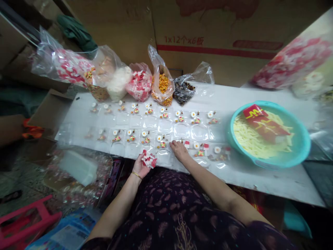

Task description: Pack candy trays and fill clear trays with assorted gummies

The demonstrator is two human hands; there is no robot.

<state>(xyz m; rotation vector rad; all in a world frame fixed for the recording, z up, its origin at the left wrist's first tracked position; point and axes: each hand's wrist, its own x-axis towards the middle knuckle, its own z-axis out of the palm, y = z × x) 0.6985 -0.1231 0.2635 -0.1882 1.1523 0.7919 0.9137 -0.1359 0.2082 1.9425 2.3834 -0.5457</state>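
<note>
My left hand (143,166), with a thin bracelet at the wrist, cups a handful of small red-and-white plastic pieces (149,159) at the table's front edge. My right hand (180,151) reaches down to the front row of see-through plastic trays (181,130), its fingers closed together; anything between the fingertips is hidden. Just right of it, a red-and-white piece (187,144) lies in a tray, and another red-and-white piece (205,146) sits by a toy fried egg (196,146). Two rows of trays hold toy eggs, a colourful round piece (181,119) and tiny brown pieces.
Along the back stand plastic bags of small parts, including a red-and-white bag (140,83), an orange bag (163,86) and a dark bag (184,91). A turquoise basin (303,139) of pale strips and red packets stands right. A pink stool (31,215) is at lower left.
</note>
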